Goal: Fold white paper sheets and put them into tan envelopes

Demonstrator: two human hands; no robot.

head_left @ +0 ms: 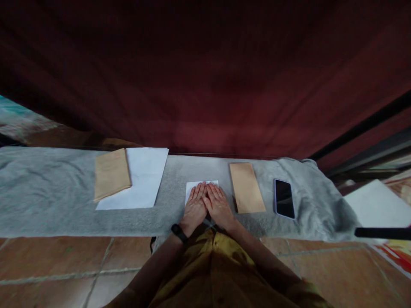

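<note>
Both hands lie flat, side by side, on a small white sheet of paper (190, 186) at the near middle of the cloth-covered surface. My left hand (195, 207) has its fingers stretched forward and holds nothing. Beside it, my right hand (219, 205) rests palm down with the fingers extended, its thumb side touching the left hand. Most of the white paper is hidden under them, with its far edge and left corner showing. To the right of my right hand lies a brown paper envelope (247, 188), flat on the cloth.
Grey cloth (58, 192) covers the long, narrow surface. On the left, a stack of brown envelopes (112, 174) overlaps large white paper (146, 177). A phone (284, 199) lies at right. Dark red fabric (205, 94) hangs behind; tiled floor (48, 261) shows in front.
</note>
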